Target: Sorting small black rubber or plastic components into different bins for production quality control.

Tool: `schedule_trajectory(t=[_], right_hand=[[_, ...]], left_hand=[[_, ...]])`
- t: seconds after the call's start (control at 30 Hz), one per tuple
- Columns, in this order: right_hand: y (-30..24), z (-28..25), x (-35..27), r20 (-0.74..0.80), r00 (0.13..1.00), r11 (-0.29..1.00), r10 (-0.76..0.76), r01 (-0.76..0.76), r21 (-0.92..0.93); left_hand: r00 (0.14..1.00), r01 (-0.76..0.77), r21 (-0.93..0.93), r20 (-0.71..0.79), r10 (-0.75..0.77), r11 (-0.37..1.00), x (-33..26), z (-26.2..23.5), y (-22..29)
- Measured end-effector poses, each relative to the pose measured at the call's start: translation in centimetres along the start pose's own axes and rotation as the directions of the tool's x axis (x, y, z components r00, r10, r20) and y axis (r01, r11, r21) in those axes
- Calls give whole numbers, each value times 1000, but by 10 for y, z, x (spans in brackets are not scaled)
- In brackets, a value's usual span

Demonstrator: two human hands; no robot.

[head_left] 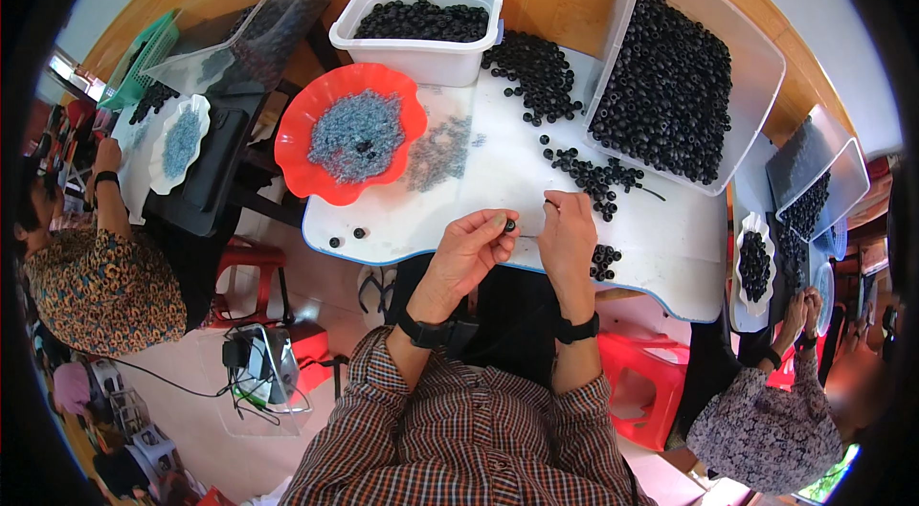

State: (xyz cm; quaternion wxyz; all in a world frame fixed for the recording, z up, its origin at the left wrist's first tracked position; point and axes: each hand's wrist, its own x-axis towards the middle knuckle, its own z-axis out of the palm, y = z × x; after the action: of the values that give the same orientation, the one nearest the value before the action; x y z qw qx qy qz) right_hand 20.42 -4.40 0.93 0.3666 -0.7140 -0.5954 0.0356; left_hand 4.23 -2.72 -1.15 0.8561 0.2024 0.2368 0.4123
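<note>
Near the front edge of the white table [522,190], my left hand [464,247] pinches a small round black piece [509,226] between thumb and fingers. Just to its right, the fingers of my right hand [567,243] are pressed together, with a bit of something dark at their tips that is too small to name. Loose black pieces [593,182] lie beyond the right hand, and a thin dark rod or tool sticks out of them to the right. Another little cluster of black pieces [604,262] sits beside my right wrist. Two single pieces [359,233] rest at the table's left front.
A red scalloped bowl [297,147] holds tiny grey-blue pieces. Behind it stands a white tub [416,51] of black pieces. A clear bin [756,56] of black pieces leans at the back right. People work at side tables left and right. Red stools [637,382] stand below.
</note>
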Motion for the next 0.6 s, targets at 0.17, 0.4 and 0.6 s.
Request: schedule_trajectory(t=[0.17, 0.4, 0.6], right_hand=[[-5, -8, -16, 234, 920, 650, 316, -389, 652], [-13, -16, -26, 356, 895, 246, 270, -421, 873], [-13, -12, -28, 294, 935, 231, 199, -336, 913]], left_hand=[[999, -25, -1, -29, 25, 1000, -3, 6, 0], [998, -53, 0, -46, 53, 999, -6, 19, -1], [996, -84, 5, -43, 84, 996, -7, 26, -1]])
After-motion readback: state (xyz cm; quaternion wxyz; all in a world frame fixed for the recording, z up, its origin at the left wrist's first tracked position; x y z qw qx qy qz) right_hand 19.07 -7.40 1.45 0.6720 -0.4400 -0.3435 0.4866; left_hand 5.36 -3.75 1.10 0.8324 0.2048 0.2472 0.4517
